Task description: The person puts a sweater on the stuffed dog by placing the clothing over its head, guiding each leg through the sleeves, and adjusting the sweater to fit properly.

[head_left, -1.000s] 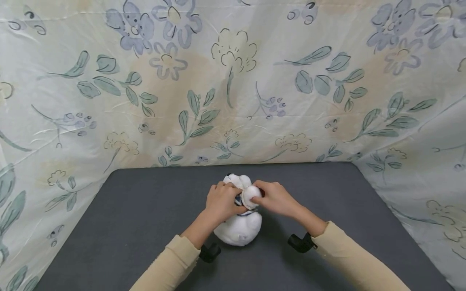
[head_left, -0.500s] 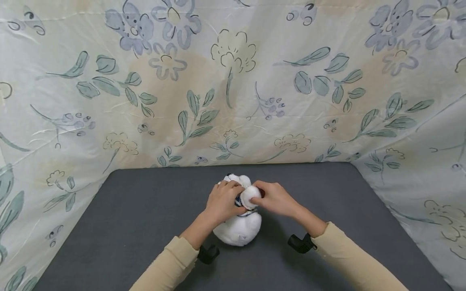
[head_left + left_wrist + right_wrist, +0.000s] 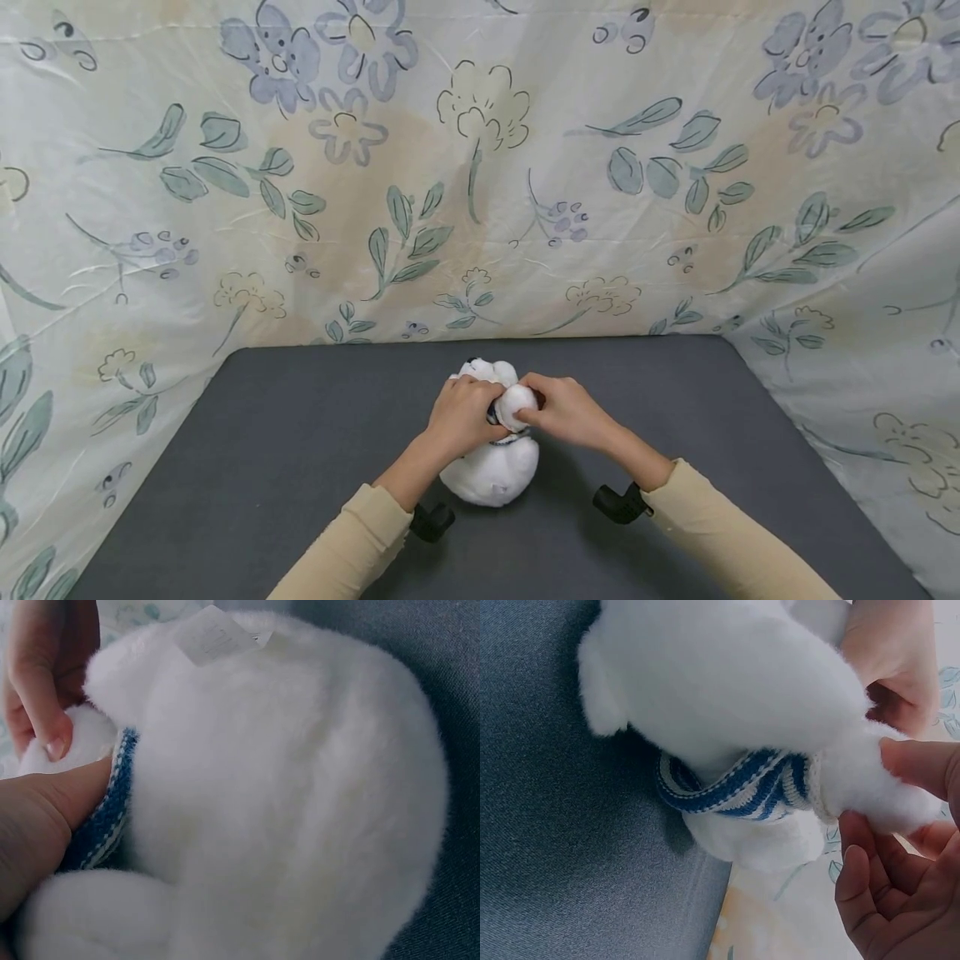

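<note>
A white plush bear (image 3: 491, 475) with a dark nose sits on the dark table between both hands. It wears a blue-and-white striped knitted sweater (image 3: 761, 787), mostly hidden by the hands in the head view. My left hand (image 3: 465, 412) holds the sweater, its thumb at the blue edge in the left wrist view; its other fingers are mostly hidden behind the toy. Between thumb and fingers, my right hand (image 3: 566, 408) pinches the bear's furry paw (image 3: 862, 780), which sticks out through the pale cuff (image 3: 823, 787).
The dark grey table (image 3: 315, 433) has rounded far corners. Behind it and at the sides hangs a floral cloth (image 3: 480, 250). White fabric labels (image 3: 214, 636) stick out from the plush. Black wrist cameras (image 3: 621, 502) are strapped below both sleeves.
My left hand has shifted very slightly to the right, covering a bit more of the knit. My right hand keeps its pinch on the paw, and the bear stays in place.
</note>
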### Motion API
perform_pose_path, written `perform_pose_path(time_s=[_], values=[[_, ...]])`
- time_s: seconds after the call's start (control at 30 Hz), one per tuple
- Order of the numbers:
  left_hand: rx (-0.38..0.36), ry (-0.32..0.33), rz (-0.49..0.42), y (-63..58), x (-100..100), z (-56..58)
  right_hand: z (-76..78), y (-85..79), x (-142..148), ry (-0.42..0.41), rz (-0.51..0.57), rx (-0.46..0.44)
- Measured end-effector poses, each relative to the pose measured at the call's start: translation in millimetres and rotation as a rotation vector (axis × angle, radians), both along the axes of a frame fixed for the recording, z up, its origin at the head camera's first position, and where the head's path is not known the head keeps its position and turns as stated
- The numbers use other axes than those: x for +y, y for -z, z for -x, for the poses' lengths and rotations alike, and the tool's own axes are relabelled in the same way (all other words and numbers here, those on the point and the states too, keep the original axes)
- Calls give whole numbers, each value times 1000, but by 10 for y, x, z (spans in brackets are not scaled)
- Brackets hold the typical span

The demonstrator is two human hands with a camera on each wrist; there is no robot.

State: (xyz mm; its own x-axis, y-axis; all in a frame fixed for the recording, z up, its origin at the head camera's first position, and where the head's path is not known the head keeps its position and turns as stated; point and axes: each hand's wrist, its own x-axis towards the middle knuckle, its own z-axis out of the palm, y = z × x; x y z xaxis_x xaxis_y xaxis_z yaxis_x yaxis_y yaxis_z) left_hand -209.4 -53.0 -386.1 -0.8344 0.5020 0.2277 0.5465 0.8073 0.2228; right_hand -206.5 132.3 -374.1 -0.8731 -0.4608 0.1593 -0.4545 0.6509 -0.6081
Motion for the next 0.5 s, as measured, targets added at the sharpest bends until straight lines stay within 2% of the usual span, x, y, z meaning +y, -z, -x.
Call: perform_pose_path(time_s=[0.23, 0.3, 0.37, 0.5], values=[[-29, 70, -69, 2, -79, -9, 11, 34, 24, 5, 21, -22], [-40, 71, -97, -15, -122, -33, 8, 46, 35, 7, 32, -32], [-51, 41, -137, -36, -170, -76, 4, 61, 47, 9, 43, -35], [-73, -67, -223, -37, -277, -187, -8, 68, 61, 18, 54, -24]])
